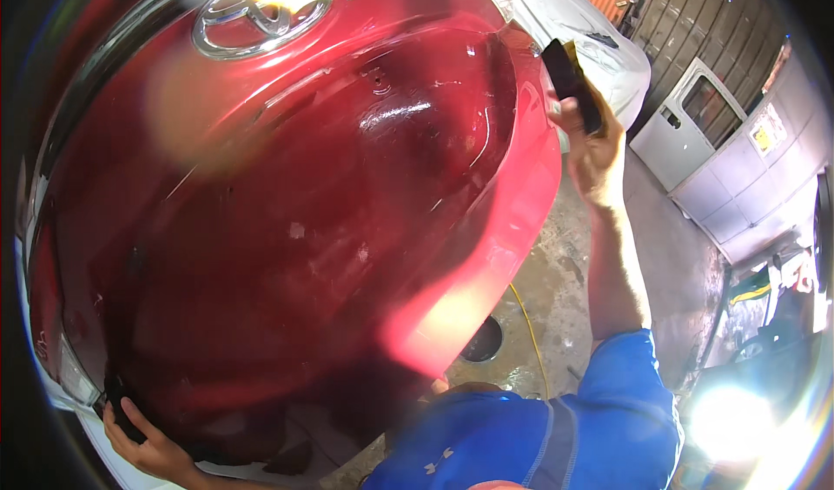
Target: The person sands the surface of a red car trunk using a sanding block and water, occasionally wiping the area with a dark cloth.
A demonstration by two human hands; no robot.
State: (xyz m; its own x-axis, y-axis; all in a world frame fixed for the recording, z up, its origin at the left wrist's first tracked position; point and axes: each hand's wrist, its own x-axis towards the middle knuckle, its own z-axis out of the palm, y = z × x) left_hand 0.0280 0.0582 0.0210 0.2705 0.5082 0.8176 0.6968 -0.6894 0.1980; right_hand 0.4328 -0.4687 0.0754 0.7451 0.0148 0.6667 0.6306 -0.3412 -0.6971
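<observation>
A large glossy red car body panel (pixel 261 255), scuffed and marked in places, fills the left and middle of the view. At its far right edge, my raised right hand (pixel 595 155) is closed around a flat black rectangular object (pixel 572 82); its kind I cannot make out. Down at the lower left, my left hand (pixel 152 446) curls its fingers over a dark object (pixel 124 412) against the panel's near left end. Shadow hides most of that object's shape.
A chrome oval emblem (pixel 261 21) sits at the top of the red bodywork. Behind stands a white car (pixel 599 56). A loose grey door (pixel 691 125) leans by the wall at right. A yellow hose or cord (pixel 530 334) and a dark round thing (pixel 484 340) lie on the concrete floor (pixel 556 264).
</observation>
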